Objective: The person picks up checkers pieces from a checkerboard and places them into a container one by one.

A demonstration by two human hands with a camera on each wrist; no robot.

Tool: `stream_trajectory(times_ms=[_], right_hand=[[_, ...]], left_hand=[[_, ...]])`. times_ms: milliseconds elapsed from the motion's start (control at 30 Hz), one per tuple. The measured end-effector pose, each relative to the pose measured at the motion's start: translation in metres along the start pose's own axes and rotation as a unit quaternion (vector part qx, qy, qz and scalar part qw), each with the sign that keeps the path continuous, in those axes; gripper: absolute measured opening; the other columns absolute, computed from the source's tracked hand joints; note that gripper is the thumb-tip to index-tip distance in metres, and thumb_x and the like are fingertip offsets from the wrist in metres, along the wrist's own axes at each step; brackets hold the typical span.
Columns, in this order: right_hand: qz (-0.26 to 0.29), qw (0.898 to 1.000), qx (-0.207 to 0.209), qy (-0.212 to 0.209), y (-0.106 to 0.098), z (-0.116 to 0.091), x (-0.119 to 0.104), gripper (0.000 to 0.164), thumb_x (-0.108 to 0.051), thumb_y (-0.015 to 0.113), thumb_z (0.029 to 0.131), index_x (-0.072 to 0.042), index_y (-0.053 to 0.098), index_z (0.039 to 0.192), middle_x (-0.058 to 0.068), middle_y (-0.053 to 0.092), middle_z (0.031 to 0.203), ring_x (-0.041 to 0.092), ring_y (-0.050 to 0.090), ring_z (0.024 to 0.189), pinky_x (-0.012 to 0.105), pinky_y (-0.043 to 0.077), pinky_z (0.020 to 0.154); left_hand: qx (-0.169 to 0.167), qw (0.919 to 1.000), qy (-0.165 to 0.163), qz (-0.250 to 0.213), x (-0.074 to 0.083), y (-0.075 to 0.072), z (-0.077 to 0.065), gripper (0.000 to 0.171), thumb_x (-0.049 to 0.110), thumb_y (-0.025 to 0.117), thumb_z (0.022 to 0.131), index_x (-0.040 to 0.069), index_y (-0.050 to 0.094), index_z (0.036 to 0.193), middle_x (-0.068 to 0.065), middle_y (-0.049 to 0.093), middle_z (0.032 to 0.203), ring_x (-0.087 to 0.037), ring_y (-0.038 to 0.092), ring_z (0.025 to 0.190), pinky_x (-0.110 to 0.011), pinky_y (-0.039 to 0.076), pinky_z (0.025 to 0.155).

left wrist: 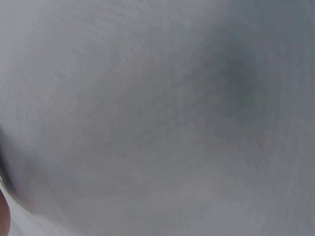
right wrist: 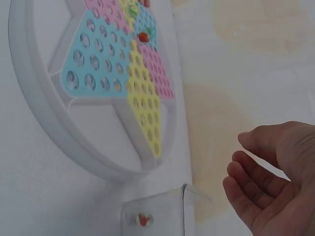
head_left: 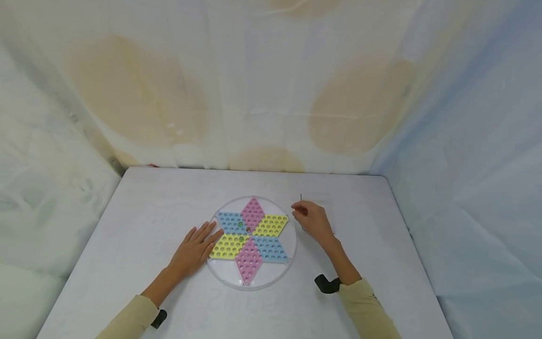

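A round Chinese checkers board (head_left: 277, 275) lies on the table, its six-pointed star of pink, yellow and blue holed sections set in a clear rim. Green marbles (head_left: 241, 239) and a reddish marble (head_left: 248, 230) sit in holes near the centre. My left hand (head_left: 192, 252) rests at the board's left edge, fingers spread over the rim. My right hand (head_left: 312, 220) hovers right of the board, above a clear plastic box (right wrist: 167, 209); its fingers are loosely bent, with a gap to the thumb and nothing visible between. Inside the box shows a reddish marble (right wrist: 143, 220).
The white-covered table (head_left: 161, 202) runs back to a patterned cloth curtain (head_left: 262, 94), with more cloth hanging at both sides. Black straps with camera mounts (head_left: 328, 284) sit at the wrists. The left wrist view is mostly blurred grey.
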State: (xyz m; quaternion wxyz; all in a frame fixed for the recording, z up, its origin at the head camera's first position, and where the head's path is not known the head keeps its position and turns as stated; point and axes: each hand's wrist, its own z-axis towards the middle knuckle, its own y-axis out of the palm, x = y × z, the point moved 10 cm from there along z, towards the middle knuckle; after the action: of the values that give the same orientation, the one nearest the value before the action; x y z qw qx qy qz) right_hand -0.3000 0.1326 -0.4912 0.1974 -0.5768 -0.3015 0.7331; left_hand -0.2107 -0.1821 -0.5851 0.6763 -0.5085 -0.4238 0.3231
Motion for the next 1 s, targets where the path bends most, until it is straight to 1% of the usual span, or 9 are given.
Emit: stream_trajectory(times_ms=[133,400,533,700,833,1000], right_hand=[[0.013,1.0,-0.01,-0.006,0.011,-0.002,-0.015,0.019,-0.007,0.071,0.092,-0.002,0.072,0.11,0.01,0.07,0.103,0.024,0.067,0.095,0.038,0.056,0.086],[0.033,0.998,-0.035,-0.03,0.039,-0.007,-0.032,0.02,-0.009,0.073,0.092,-0.003,0.072,0.111,0.008,0.07,0.103,0.022,0.066,0.092,0.036,0.056,0.083],[0.039,0.997,-0.047,-0.038,0.052,-0.009,-0.037,0.022,-0.009,0.072,0.092,-0.003,0.071,0.113,0.009,0.07,0.103,0.022,0.066,0.092,0.035,0.057,0.082],[0.043,0.996,-0.052,-0.051,0.064,-0.01,-0.04,0.021,-0.008,0.072,0.091,-0.003,0.071,0.112,0.009,0.07,0.1,0.021,0.067,0.091,0.033,0.057,0.08],[0.055,0.995,-0.064,-0.045,0.074,-0.01,-0.043,0.022,-0.008,0.072,0.091,-0.001,0.07,0.113,0.009,0.07,0.099,0.021,0.068,0.09,0.032,0.057,0.08],[0.059,0.995,-0.076,-0.038,0.086,-0.01,-0.045,0.024,-0.008,0.071,0.092,0.0,0.07,0.114,0.01,0.07,0.101,0.023,0.067,0.091,0.033,0.057,0.08]], left_hand=[[-0.003,1.0,-0.002,0.002,-0.001,0.001,0.0,0.051,0.031,0.049,0.105,0.018,0.043,0.153,-0.008,0.029,0.162,-0.031,0.021,0.149,-0.054,0.015,0.118],[-0.002,1.0,-0.004,-0.001,-0.002,0.001,0.0,0.051,0.031,0.049,0.105,0.019,0.043,0.154,-0.008,0.029,0.162,-0.03,0.02,0.149,-0.053,0.014,0.118],[0.0,1.0,-0.002,-0.002,-0.002,0.001,0.0,0.051,0.031,0.05,0.105,0.019,0.043,0.154,-0.008,0.029,0.162,-0.03,0.02,0.149,-0.054,0.014,0.118],[-0.006,1.0,-0.004,0.0,-0.002,0.003,0.001,0.051,0.032,0.049,0.105,0.019,0.042,0.154,-0.008,0.028,0.162,-0.03,0.019,0.15,-0.053,0.014,0.118],[-0.008,1.0,-0.005,0.003,-0.002,0.002,0.0,0.051,0.032,0.049,0.105,0.019,0.043,0.154,-0.008,0.029,0.162,-0.03,0.02,0.149,-0.053,0.014,0.118],[0.0,1.0,-0.002,0.0,-0.001,-0.001,0.001,0.051,0.032,0.05,0.104,0.019,0.043,0.153,-0.008,0.03,0.161,-0.031,0.021,0.149,-0.054,0.016,0.118]])
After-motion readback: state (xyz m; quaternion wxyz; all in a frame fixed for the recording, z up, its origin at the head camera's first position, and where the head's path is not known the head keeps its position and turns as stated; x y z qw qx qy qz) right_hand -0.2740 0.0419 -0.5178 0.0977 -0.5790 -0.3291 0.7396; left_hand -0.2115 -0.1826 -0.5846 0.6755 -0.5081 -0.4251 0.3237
